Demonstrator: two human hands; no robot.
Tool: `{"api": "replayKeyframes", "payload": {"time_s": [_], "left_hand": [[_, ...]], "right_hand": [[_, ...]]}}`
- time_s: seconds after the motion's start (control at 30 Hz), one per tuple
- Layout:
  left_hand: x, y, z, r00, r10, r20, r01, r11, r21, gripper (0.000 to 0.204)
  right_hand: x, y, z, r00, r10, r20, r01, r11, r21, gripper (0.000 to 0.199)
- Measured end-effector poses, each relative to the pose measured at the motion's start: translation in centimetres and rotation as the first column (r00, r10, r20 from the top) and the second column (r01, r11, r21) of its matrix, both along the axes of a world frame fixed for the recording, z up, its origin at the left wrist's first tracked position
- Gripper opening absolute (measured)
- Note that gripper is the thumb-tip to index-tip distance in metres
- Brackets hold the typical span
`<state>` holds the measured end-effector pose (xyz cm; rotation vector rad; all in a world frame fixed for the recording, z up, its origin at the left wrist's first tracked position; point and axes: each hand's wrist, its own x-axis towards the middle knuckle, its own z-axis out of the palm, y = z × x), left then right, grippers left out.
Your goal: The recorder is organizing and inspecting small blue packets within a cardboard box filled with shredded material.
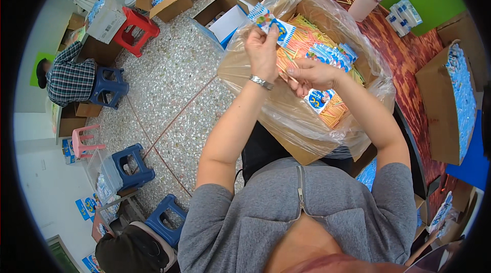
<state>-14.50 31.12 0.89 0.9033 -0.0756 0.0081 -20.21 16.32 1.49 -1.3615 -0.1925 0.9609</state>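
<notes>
Blue-and-white sachet [264, 18]: pinched between the left hand's [262, 50] thumb and fingers, above the far-left part of the carton [291, 142]. The right hand [319, 74], nearer and to the right, grasps thin pastel sticks [291, 63]; working above the carton probably lets strays fall back inside. The clear plastic liner [377, 86], draped over the rim, presumably shields the contents from bare cardboard.
</notes>
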Motion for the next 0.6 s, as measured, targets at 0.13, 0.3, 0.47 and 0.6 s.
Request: {"api": "replayKeyframes", "payload": {"time_s": [0.13,0.3,0.47,0.6], "left_hand": [[-1.0,-1.0,0.4,0.999,-0.030,-0.044,0.030,1.000,-0.005,0.010],[-1.4,-0.3,1.3,0.997,-0.062,0.052,0.059,0.996,0.064,0.014],[-1.9,3.8,2.6,0.992,-0.023,0.128,-0.043,0.869,0.492,0.017],[-2.8,4.9,1.6,0.863,-0.092,0.496,-0.368,0.558,0.744,0.025]], "right_hand": [[-0.8,0.4,-0.7,0.979,-0.131,-0.157,0.153,0.978,0.139,0.035],[-1.2,0.7,1.4,0.996,-0.091,-0.017,0.091,0.996,0.001,0.035],[-2.4,-1.8,7.5,0.942,0.117,0.314,0.017,0.919,-0.395,0.031],[-2.1,-2.1,14.1,0.743,0.267,0.614,0.203,0.784,-0.586,0.030]]}}
